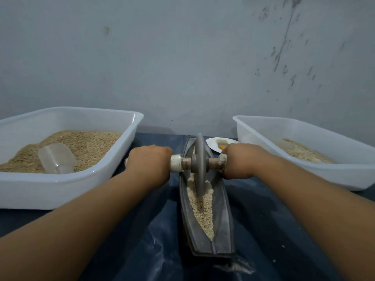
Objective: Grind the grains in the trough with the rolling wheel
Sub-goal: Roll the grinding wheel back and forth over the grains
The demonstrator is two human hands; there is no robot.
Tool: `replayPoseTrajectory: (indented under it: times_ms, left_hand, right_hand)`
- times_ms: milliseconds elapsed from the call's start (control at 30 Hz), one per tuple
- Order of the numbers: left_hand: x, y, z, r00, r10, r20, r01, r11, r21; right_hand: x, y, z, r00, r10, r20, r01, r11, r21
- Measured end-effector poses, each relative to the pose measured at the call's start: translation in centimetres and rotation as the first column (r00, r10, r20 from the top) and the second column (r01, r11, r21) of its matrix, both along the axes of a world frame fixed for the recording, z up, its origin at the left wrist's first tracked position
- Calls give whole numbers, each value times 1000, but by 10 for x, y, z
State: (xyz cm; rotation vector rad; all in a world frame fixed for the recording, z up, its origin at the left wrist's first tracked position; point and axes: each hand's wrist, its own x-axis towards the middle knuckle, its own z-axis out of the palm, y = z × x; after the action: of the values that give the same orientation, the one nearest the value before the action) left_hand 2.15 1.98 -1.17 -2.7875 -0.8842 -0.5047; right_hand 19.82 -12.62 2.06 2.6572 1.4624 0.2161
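Note:
A grey boat-shaped trough (224, 218) lies lengthwise on the dark blue cloth in front of me. Pale crushed grains (204, 211) fill its groove. The grey rolling wheel (199, 165) stands upright in the groove toward the far half. A wooden axle with white end caps runs through it. My left hand (149, 163) grips the left end of the axle. On the other side, my right hand (241, 162) grips the right end. Both arms are stretched forward.
A white tub (67, 191) at left holds brown grain and a clear plastic scoop (56, 158). Another white tub (300, 173) at right holds a smaller heap of paler grain. A small white plate (220, 145) sits behind the trough. A grey wall stands close behind.

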Motion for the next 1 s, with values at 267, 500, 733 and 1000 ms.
replayPoseTrajectory:
  times_ms: [267,500,733,1000]
  left_hand:
    - [-51,-37,6,997,-49,-65,50,999,12]
    - [-30,-24,-1,999,-31,15,29,994,106]
    - [8,-4,10,999,-18,-39,24,988,150]
    - [-34,-31,14,994,-76,-76,87,984,157]
  right_hand:
    - [-44,-56,9,996,85,-41,-87,995,-55]
    - [-26,-38,-8,999,31,37,-32,999,13]
    - [10,-10,-18,999,-9,-50,13,997,70]
    - [-25,-55,-7,990,46,-137,-39,998,53]
